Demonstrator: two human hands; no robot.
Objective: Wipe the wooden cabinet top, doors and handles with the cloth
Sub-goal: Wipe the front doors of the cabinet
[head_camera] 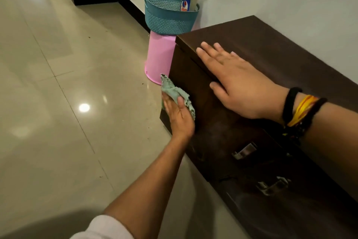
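A low dark wooden cabinet (271,60) stands against the wall on the right. My left hand (179,114) presses a pale green cloth (174,91) against the cabinet's front door near its far lower corner. My right hand (236,81) lies flat and spread on the front edge of the cabinet top, holding nothing; dark and yellow bands circle its wrist. Two metal handles (245,150) (273,185) show on the door fronts nearer to me.
A pink bin (157,58) stands on the floor just past the cabinet's far end, with a teal perforated basket (168,17) on top holding a bottle. Glossy tiled floor (67,93) spreads to the left. The white wall runs behind the cabinet.
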